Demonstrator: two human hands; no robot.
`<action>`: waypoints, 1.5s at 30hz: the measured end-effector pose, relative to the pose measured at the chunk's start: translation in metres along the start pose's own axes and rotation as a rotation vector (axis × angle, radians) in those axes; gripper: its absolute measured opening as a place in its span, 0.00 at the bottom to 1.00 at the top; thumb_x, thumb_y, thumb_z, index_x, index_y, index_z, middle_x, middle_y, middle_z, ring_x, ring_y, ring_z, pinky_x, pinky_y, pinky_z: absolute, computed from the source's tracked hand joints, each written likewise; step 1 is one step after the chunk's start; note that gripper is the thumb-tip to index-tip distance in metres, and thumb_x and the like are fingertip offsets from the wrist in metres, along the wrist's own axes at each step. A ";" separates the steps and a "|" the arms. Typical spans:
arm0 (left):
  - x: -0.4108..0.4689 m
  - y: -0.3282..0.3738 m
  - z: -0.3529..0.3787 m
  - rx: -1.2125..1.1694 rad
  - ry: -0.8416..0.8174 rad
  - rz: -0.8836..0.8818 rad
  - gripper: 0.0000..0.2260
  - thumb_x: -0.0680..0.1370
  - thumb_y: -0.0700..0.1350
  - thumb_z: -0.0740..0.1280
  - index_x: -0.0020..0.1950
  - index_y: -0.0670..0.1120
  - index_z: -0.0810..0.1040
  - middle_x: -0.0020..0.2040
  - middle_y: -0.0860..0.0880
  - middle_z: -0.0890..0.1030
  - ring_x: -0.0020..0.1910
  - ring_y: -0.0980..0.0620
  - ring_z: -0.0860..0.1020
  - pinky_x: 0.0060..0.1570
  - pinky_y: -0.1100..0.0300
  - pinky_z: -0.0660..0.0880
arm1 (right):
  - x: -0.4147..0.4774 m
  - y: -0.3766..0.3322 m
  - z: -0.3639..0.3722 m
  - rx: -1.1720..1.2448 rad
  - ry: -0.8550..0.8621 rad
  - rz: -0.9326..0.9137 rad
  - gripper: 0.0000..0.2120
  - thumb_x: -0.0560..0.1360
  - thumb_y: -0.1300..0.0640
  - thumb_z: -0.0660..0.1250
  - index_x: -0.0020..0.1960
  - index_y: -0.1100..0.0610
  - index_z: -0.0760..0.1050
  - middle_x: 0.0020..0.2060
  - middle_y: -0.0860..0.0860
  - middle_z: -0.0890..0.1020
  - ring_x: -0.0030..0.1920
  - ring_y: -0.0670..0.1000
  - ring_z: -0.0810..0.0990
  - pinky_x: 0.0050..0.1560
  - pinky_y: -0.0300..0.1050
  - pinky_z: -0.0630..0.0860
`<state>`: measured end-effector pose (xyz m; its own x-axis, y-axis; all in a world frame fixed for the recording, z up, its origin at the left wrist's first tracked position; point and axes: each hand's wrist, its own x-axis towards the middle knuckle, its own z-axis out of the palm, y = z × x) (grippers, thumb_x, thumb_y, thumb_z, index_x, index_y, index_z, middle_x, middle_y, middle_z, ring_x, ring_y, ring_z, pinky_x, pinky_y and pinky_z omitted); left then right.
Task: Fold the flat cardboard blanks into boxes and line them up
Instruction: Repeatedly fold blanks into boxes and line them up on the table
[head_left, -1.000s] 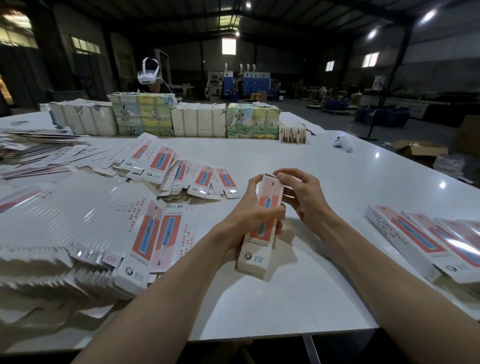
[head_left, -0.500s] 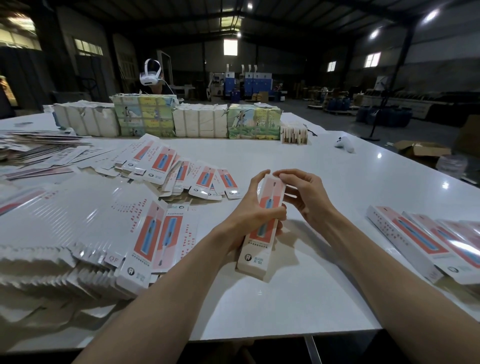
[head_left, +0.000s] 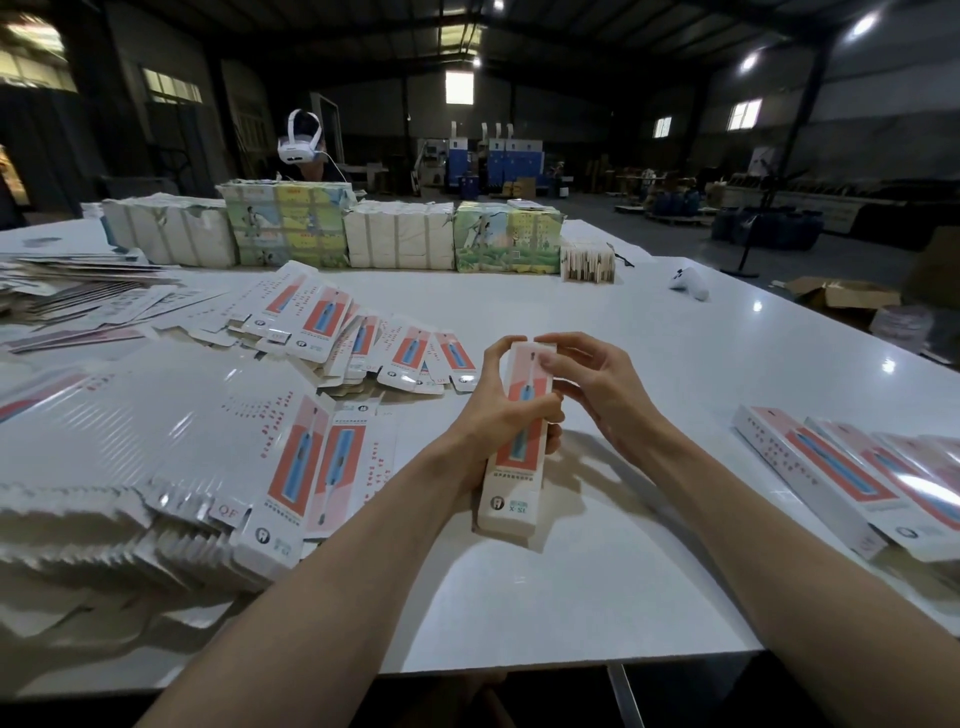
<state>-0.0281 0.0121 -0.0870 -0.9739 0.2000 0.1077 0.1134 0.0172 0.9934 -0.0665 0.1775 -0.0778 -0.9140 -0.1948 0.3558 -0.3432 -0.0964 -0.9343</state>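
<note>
A long white box (head_left: 511, 480) with a red panel and a blue toothbrush picture stands tilted in front of me, its lower end near the white table (head_left: 597, 587). My left hand (head_left: 498, 415) grips its middle. My right hand (head_left: 597, 389) is at the box's top end, its thumb and fingertips pressing there. Flat blanks (head_left: 291, 467) of the same print lie in big overlapping stacks on my left. Several folded boxes (head_left: 841, 467) lie side by side on the right.
More fanned blanks (head_left: 363, 343) lie mid-table. Wrapped bundles (head_left: 400, 241) stand in a row along the far edge, with a person wearing a white headset (head_left: 298, 140) behind them. A small white object (head_left: 688, 283) lies at the far right. The table's near edge is close.
My right hand's fingers have shifted over the box's top end and now press on it. The box stays in my left hand, barely moved.
</note>
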 end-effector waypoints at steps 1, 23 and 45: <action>-0.001 0.000 0.000 -0.002 0.000 -0.001 0.38 0.77 0.39 0.76 0.75 0.64 0.58 0.58 0.36 0.80 0.39 0.46 0.86 0.41 0.53 0.84 | 0.000 0.000 0.000 -0.008 0.001 -0.010 0.10 0.81 0.61 0.72 0.61 0.63 0.82 0.54 0.60 0.87 0.55 0.59 0.87 0.56 0.52 0.85; 0.003 0.005 0.000 -0.778 0.192 -0.113 0.27 0.84 0.58 0.65 0.75 0.40 0.70 0.65 0.35 0.81 0.63 0.35 0.82 0.66 0.36 0.78 | -0.008 0.013 0.028 -0.753 -0.036 -0.269 0.14 0.86 0.50 0.63 0.60 0.58 0.82 0.50 0.53 0.80 0.48 0.49 0.81 0.50 0.44 0.78; -0.005 -0.011 0.016 0.377 -0.040 0.107 0.10 0.83 0.41 0.66 0.53 0.50 0.87 0.45 0.47 0.87 0.40 0.57 0.83 0.49 0.63 0.79 | -0.097 -0.028 -0.083 -1.671 0.249 0.127 0.15 0.83 0.47 0.65 0.64 0.55 0.72 0.58 0.52 0.71 0.54 0.49 0.69 0.63 0.49 0.73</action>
<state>-0.0216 0.0262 -0.0987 -0.9449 0.2584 0.2009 0.2856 0.3509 0.8918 0.0135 0.2797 -0.0877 -0.9053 0.0432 0.4225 0.0416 0.9990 -0.0129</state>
